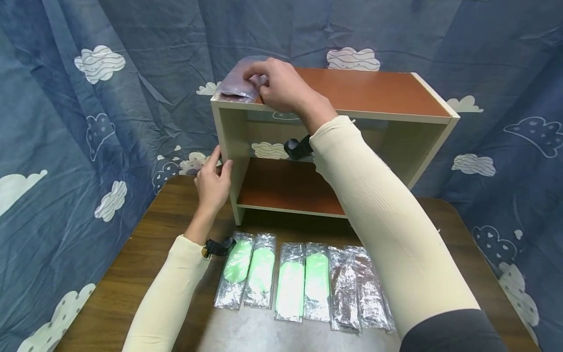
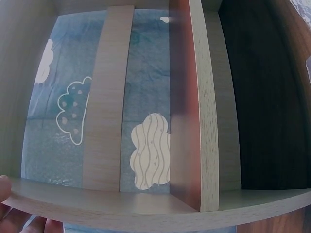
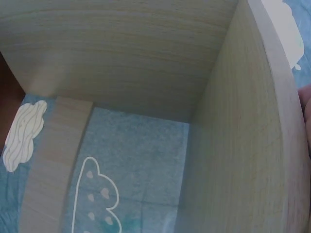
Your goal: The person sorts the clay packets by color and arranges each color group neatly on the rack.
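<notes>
A white-edged shelf unit (image 1: pixel 374 116) with reddish-brown boards stands on the table. On the left end of its top lies a translucent, bluish plastic bag (image 1: pixel 235 83). My right hand (image 1: pixel 286 85) is over that end, its bent index finger and thumb pinching the bag's right part; some fingertips are hidden. Only a sliver of the right hand (image 3: pixel 306 111) shows in the right wrist view, beyond the top board's edge. Lower down, my left hand (image 1: pixel 213 183) rests against the outside of the left side panel, fingers extended. In the left wrist view, left fingertips (image 2: pixel 19 218) appear beside the panel's edge.
Flat clear packets lie in a row before the shelf, several with light green contents (image 1: pixel 261 271) and others with dark brown contents (image 1: pixel 343 288). They rest partly on a grey mat (image 1: pixel 246 332) on the wooden table (image 1: pixel 145 234). A blue cloud-patterned curtain (image 1: pixel 145 44) hangs behind.
</notes>
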Tool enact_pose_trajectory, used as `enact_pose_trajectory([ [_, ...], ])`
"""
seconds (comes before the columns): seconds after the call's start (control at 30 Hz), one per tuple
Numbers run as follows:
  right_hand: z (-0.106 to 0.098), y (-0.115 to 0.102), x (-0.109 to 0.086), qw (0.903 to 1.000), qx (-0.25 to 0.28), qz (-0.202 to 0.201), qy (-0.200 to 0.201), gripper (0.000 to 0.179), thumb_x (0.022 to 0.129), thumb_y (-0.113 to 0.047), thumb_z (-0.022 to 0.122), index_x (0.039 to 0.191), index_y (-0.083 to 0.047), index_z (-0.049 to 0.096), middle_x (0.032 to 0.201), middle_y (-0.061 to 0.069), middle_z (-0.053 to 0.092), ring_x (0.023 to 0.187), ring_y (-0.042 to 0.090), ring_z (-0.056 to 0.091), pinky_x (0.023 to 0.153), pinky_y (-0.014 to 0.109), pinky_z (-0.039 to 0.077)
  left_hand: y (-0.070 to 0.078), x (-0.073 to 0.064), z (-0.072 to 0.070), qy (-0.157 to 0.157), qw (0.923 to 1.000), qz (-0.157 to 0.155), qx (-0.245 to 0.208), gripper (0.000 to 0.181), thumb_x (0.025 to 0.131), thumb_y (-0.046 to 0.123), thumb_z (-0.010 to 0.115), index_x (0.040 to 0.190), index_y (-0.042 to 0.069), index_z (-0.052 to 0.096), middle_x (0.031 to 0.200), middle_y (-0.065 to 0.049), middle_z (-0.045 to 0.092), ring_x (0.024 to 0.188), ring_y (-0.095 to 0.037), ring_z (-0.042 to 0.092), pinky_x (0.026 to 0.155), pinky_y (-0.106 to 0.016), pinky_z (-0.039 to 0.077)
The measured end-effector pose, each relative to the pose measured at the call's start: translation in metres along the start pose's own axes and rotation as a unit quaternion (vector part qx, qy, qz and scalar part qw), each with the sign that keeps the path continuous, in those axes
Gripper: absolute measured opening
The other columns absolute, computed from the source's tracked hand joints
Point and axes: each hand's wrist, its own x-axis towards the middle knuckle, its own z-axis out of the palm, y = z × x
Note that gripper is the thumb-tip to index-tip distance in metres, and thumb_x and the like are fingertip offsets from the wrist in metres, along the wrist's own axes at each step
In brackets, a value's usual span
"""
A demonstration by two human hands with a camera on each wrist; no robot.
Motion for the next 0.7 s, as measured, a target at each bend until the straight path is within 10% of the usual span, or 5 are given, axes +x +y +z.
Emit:
enact_pose_trajectory([
  [0.37, -0.004, 0.003, -0.026, 0.9896, 0.020, -0.033, 0.138, 0.051, 0.091, 0.006, 0.040, 0.132, -0.015, 0.063, 0.141, 0.008, 0.056, 0.131, 0.025, 0.047, 0.105, 0.032, 0.039, 0.000, 0.005, -0.001, -0.012, 0.9986, 0.014, -0.050, 0.042, 0.096, 0.017, 0.063, 0.137, 0.010, 0.058, 0.135, -0.014, 0.064, 0.107, -0.034, 0.071, 0.098, -0.052, 0.040],
  [0.7, -0.003, 0.017, -0.099, 0.9286, 0.008, -0.231, 0.290, 0.035, 0.086, 0.011, 0.043, 0.102, -0.001, 0.072, 0.115, 0.018, 0.068, 0.111, 0.036, 0.055, 0.100, 0.041, 0.040, -0.001, 0.009, -0.003, -0.011, 0.9975, 0.005, -0.070, 0.038, 0.095, 0.015, 0.063, 0.133, 0.009, 0.061, 0.134, -0.015, 0.065, 0.110, -0.034, 0.070, 0.098, -0.049, 0.052],
])
